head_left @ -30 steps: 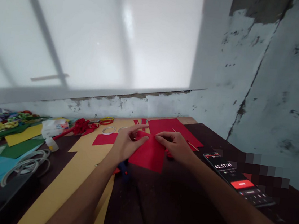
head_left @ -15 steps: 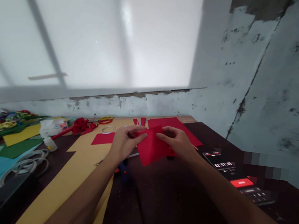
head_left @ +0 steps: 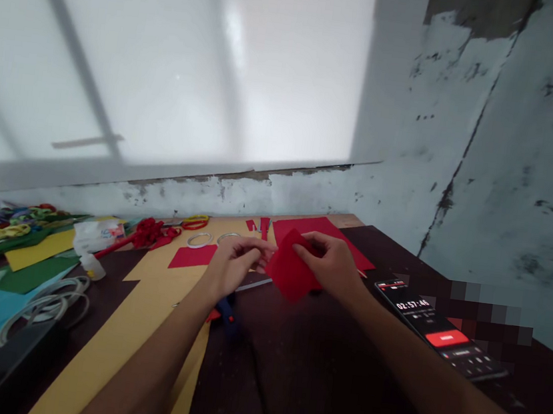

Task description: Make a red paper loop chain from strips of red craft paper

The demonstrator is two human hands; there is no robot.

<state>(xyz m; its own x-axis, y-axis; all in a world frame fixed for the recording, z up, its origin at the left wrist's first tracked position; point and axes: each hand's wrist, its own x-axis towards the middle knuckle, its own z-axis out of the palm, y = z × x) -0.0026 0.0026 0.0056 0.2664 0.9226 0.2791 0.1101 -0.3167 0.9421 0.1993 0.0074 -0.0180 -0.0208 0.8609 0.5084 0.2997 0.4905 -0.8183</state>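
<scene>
Above the dark table, my right hand (head_left: 328, 260) pinches a soft-looking red sheet (head_left: 292, 273) at its upper right edge; the sheet hangs tilted and slightly bent. My left hand (head_left: 236, 266) is at the sheet's left side with its fingers stretched out and apart. Its fingertips reach the sheet's left edge; whether they touch it I cannot tell. Below my left hand lies a tool with dark blue and red handles (head_left: 229, 315), partly hidden by my forearm.
Flat red sheets (head_left: 347, 242) lie behind my hands, with yellow-handled scissors (head_left: 196, 222) and a white ring (head_left: 199, 240). Tan paper (head_left: 141, 325) runs along the left. A phone showing a timer (head_left: 436, 327) lies right. Coiled cable (head_left: 50, 303) and coloured craft pieces (head_left: 12, 228) are at left.
My left hand has let go of the red sheet and its fingers have opened out. The sheet, still in my right hand, has turned and bent, shifting slightly right.
</scene>
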